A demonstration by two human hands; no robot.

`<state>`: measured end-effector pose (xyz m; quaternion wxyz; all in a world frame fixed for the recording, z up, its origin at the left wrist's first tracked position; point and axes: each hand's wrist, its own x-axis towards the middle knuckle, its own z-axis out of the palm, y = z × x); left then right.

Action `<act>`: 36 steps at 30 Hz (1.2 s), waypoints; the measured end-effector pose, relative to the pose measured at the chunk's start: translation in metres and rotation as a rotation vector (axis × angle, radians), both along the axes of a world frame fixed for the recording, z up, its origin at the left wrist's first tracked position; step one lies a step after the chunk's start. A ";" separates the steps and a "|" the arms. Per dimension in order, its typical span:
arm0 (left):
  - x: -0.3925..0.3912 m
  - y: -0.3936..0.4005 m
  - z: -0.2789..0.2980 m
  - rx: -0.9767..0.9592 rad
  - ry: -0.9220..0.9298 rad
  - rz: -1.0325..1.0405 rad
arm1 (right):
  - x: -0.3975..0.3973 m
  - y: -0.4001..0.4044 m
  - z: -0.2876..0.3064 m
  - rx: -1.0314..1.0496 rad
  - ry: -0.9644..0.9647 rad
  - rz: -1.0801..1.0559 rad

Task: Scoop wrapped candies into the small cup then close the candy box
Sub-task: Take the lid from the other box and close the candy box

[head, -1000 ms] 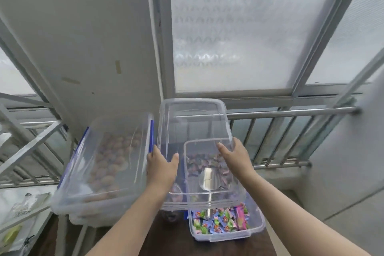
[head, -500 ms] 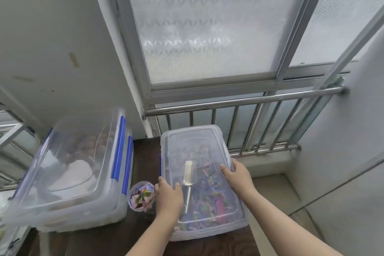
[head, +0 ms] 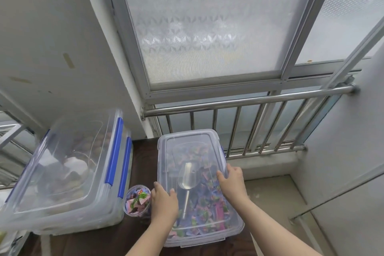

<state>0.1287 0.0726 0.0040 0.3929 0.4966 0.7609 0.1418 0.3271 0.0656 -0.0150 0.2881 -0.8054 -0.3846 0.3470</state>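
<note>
The clear candy box (head: 232,228) stands on the dark table, full of colourful wrapped candies (head: 209,212). Its clear lid (head: 187,143) lies flat on top. A metal scoop (head: 188,178) rests inside on the candies, seen through the lid. My left hand (head: 164,201) presses on the lid's left edge, fingers spread. My right hand (head: 232,181) grips the lid's right edge. A small clear cup (head: 137,200) holding wrapped candies stands just left of the box, beside my left hand.
A larger clear bin (head: 68,174) with blue latches and brown round items sits at the left, lid on. The dark wooden table (head: 143,156) ends near the box's right side. A steel railing (head: 249,102) and frosted window stand behind.
The lid went from upright in both hands to lying flat on the candy box. My hands now rest lower on its left and right edges.
</note>
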 end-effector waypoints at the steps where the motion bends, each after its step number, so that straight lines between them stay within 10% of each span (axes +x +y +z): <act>1: 0.000 0.000 -0.002 -0.005 -0.003 -0.003 | 0.000 0.001 -0.001 0.006 0.001 -0.002; 24: -0.001 -0.038 -0.018 0.024 -0.141 0.074 | 0.020 -0.043 -0.022 0.070 0.048 -0.123; 31: -0.028 -0.026 -0.019 -0.282 -0.539 0.275 | 0.040 -0.045 -0.032 -0.122 0.286 -0.190; 36: -0.029 -0.043 -0.016 -0.042 -0.282 0.156 | 0.034 -0.048 -0.024 -0.002 0.026 -0.120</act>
